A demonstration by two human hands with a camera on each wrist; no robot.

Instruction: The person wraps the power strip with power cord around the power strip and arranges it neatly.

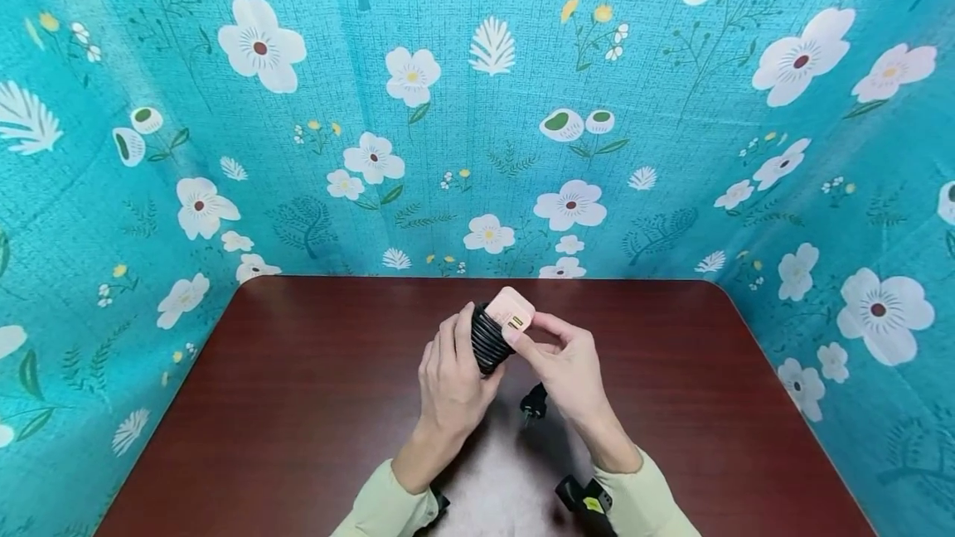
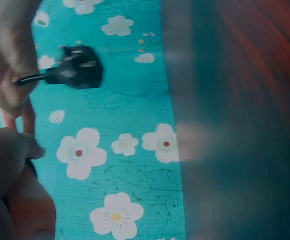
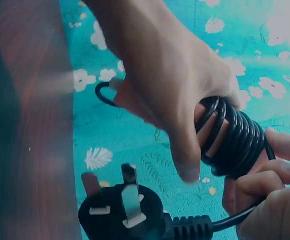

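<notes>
A pink power strip (image 1: 511,307) with two USB ports on its end is held up over the table. Its black power cord (image 1: 488,340) is wound round the body in several tight coils. My left hand (image 1: 453,367) grips the strip from the left, thumb and fingers around body and coils. At the end with the ports, my right hand (image 1: 570,367) pinches the cord, its fingertips close to the last coils (image 3: 247,142). From the right hand hangs the black plug (image 3: 122,212), metal prongs showing, on a short length of cord. The left hand hides part of the strip.
A dark reddish-brown table (image 1: 298,404) lies under both hands, with a bright reflection near its front. Turquoise flowered cloth (image 1: 448,106) rises behind it and along both sides. A dark wrist camera (image 1: 585,500) sits at the right sleeve.
</notes>
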